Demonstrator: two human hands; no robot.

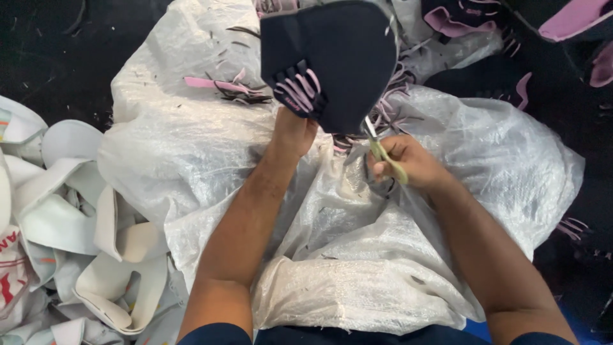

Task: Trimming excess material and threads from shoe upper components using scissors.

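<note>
Dark shoe upper point(338, 57) held aloft by left hand point(292, 131), scissors point(382, 150) in right hand point(408, 163).

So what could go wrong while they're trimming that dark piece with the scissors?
1. The left hand grips the dark foam piece close to where the scissors in the right hand meet its edge, so a slip might nick the fingers.
2. The blades may cut the white plastic sack underneath.
3. Pink and dark trimmings lie loose and could scatter.
</note>
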